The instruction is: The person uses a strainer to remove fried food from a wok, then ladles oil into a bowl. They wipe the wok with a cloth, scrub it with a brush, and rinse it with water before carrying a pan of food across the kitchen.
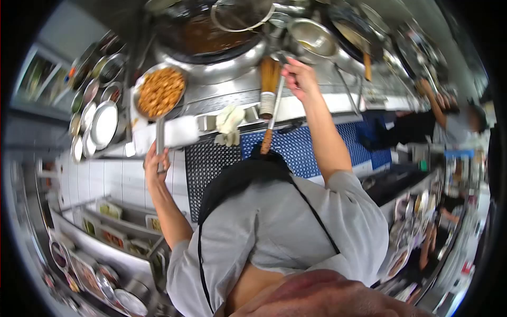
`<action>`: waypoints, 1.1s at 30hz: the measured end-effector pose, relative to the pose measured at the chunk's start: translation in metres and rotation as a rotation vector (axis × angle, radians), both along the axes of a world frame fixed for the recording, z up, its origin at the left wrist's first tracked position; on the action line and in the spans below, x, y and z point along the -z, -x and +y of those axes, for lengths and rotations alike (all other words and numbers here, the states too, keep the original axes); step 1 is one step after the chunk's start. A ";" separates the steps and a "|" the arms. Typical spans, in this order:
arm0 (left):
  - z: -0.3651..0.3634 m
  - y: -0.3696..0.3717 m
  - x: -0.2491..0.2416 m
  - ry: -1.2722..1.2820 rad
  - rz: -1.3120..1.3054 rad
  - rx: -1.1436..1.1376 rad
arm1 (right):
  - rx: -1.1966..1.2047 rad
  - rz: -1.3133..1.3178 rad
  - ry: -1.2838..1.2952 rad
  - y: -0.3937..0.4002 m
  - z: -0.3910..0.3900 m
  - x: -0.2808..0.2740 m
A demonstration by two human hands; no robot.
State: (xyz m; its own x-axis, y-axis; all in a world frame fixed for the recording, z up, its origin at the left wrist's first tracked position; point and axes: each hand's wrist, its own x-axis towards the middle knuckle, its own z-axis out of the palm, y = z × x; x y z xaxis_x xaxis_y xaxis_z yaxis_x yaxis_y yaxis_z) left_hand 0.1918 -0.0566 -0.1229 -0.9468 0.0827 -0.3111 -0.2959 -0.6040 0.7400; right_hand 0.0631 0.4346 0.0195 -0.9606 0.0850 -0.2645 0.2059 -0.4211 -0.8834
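My left hand [157, 161] is closed around the metal handle of a round strainer or pan [140, 104]. Its bowl is heaped with browned, fried-looking pieces [161, 91] and sits level over the counter's left part. My right hand [300, 79] is over the counter, fingers loosely curled and apart, fingertips right beside the shaft of a long-handled utensil [276, 103]. That tool slopes down past the counter edge to a wooden grip; its head is not distinct. Next to it lies a bamboo brush [270, 74] bound with a metal band.
A large wok [208, 55] of brown liquid stands ahead, a wire-rimmed strainer [243, 29] above it. To its right are a steel bowl [311, 42] and another wok [346, 34]. A crumpled cloth [229, 120] lies at the edge. Small bowls [104, 122] crowd the left. A co-worker [422, 124] stands right.
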 end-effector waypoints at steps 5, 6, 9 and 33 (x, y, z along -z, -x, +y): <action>-0.029 -0.006 0.016 0.067 -0.004 0.035 | 0.075 0.027 0.120 -0.006 0.024 0.013; -0.036 -0.008 0.017 0.085 -0.007 0.053 | 0.145 0.027 0.119 -0.009 0.028 0.014; -0.058 -0.012 0.027 0.108 -0.009 0.097 | 0.291 0.046 0.150 -0.012 0.051 0.028; 0.057 0.021 -0.024 2.170 -0.168 -0.201 | 0.115 -0.173 0.460 -0.014 0.125 0.088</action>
